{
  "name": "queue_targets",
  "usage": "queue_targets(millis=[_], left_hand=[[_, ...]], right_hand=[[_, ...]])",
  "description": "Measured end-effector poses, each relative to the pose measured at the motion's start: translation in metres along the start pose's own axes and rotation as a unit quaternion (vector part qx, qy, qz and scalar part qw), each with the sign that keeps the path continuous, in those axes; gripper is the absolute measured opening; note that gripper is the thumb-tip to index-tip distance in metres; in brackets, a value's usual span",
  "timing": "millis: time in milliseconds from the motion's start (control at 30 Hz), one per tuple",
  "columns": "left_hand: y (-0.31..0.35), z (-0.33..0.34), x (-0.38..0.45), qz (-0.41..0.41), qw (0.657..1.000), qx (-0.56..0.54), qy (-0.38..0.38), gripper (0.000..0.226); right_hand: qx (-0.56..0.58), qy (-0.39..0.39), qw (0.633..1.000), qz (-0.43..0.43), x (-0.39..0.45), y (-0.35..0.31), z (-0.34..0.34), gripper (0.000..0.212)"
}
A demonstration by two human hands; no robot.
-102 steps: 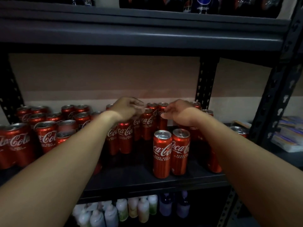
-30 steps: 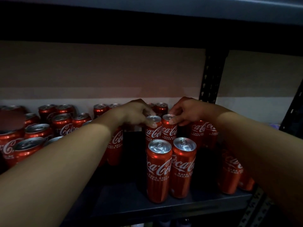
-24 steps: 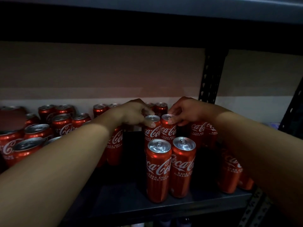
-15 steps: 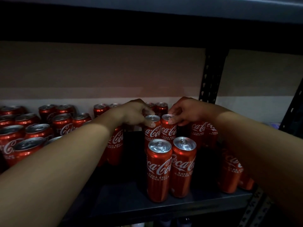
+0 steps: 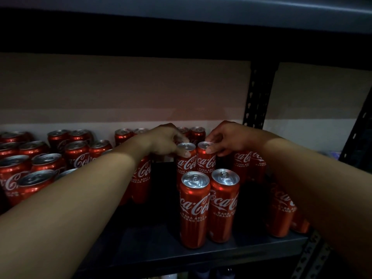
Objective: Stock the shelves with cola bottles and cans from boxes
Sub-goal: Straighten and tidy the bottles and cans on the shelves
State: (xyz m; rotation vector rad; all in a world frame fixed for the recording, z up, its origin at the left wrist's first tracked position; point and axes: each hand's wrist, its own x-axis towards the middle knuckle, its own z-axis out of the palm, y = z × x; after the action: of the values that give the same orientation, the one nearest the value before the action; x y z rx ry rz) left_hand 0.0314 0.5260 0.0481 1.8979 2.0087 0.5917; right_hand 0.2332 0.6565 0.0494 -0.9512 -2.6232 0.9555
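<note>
Red Coca-Cola cans stand on a dark metal shelf [image 5: 153, 242]. My left hand [image 5: 163, 140] grips the top of a slim can [image 5: 186, 161] in the middle row. Right beside it, my right hand [image 5: 225, 137] pinches the rim of the neighbouring slim can [image 5: 206, 161]. Both cans stand upright and touch each other. Two more slim cans [image 5: 194, 208] [image 5: 223, 204] stand as a pair in front of them, near the shelf's front edge.
Several shorter cans [image 5: 36, 162] crowd the shelf's left side. More slim cans [image 5: 279, 210] stand under my right forearm at the right. A black perforated upright [image 5: 256, 93] rises at the back right. The shelf above [image 5: 181, 15] hangs low overhead.
Since 3.4 s ago the view has dropped closer to the shelf and both hands came forward to the two middle cans. Over the last second nothing has visibly moved.
</note>
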Motion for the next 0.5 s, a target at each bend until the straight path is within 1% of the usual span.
queue_targets(millis=[167,233,333,400,433,500], left_hand=[[0.008,-0.001,-0.006,-0.006,1.000,0.003,-0.014,0.037],[0.014,-0.003,-0.006,-0.011,1.000,0.022,-0.018,0.039],[0.027,-0.006,0.000,-0.014,0.999,0.027,0.010,0.050],[0.039,-0.005,0.010,-0.001,0.999,0.021,0.034,0.050],[0.046,-0.002,0.016,0.005,0.999,0.016,0.045,0.052],[0.066,0.005,0.028,0.015,0.999,0.010,0.051,0.060]], right_hand=[[-0.026,0.011,0.999,-0.016,-0.001,0.000,0.001,0.049],[-0.035,0.018,0.999,-0.015,-0.004,-0.001,-0.001,0.049],[-0.029,0.053,0.998,-0.016,-0.015,0.001,-0.015,0.034],[-0.025,0.088,0.996,-0.011,-0.027,0.006,-0.031,0.028],[-0.049,0.107,0.993,-0.004,-0.033,0.009,-0.039,0.026],[-0.136,0.146,0.980,0.013,-0.044,0.016,-0.053,0.025]])
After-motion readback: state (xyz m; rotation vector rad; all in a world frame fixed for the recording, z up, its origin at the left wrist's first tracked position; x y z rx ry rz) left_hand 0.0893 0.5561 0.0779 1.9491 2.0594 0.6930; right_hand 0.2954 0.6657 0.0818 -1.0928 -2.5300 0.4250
